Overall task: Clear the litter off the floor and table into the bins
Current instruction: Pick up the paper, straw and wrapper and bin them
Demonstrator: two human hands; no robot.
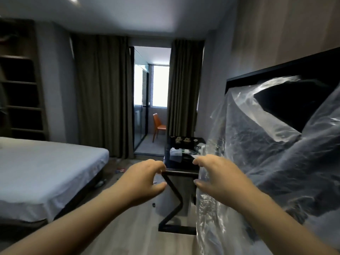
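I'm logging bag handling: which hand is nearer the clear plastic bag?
Right. The right hand holds the clear plastic bag at its edge; the left hand is apart, off to its left.

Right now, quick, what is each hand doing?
Left hand: open, fingers loosely curled, holding nothing.
Right hand: closed, holding the bag.
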